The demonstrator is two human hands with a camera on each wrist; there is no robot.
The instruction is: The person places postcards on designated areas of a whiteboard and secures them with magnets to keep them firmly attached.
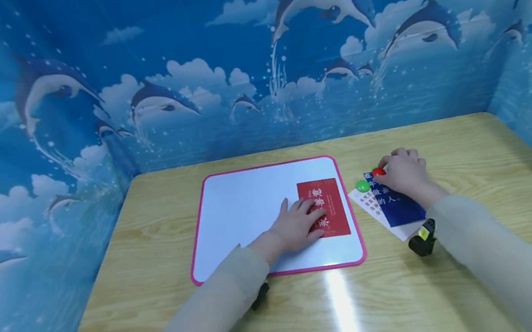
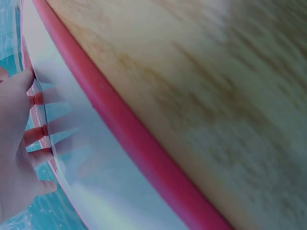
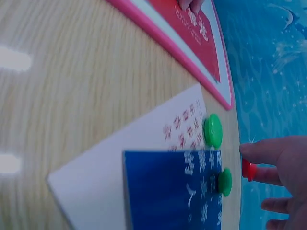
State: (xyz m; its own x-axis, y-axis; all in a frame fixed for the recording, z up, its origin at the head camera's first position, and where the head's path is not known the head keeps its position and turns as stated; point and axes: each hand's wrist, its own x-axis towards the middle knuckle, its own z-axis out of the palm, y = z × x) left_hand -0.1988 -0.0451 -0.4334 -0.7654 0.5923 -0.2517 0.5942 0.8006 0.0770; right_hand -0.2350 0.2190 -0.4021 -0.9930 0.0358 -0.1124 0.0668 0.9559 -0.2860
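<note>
With fingers spread, my left hand rests on a red card that lies on the right part of a pink-edged whiteboard. My right hand pinches a round red magnet between thumb and finger, above the far end of a blue card with white writing. Partly under the blue card lies a white card with red writing. One green magnet sits at the white card's tip. A second green magnet sits at the blue card's far end, hidden by my hand in the head view.
The wooden table carries the whiteboard at its middle and the cards to its right. A blue dolphin-print curtain closes off the back and both sides. A black wrist device hangs at the right sleeve.
</note>
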